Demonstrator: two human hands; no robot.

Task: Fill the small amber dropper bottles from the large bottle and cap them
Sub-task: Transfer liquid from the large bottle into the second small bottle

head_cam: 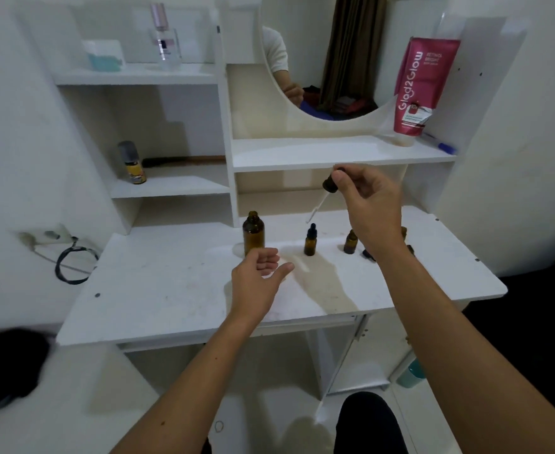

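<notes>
White table [158,290] (stained) bears large bottle [253,232] and small dropper bottles [310,241].

A white vanity desk [158,290] stands against white walls [17,126], with open shelves [138,77] on its left side and a round mirror [322,60] above a middle ledge. The mirror reflects a brown curtain [351,44]. A wall socket [45,235] with a black cable [69,267] sits left of the desk. Pale floor [56,404] lies below.

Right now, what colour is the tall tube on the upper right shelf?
The tube is pink-red with white lettering, seen best in the head view.
</notes>
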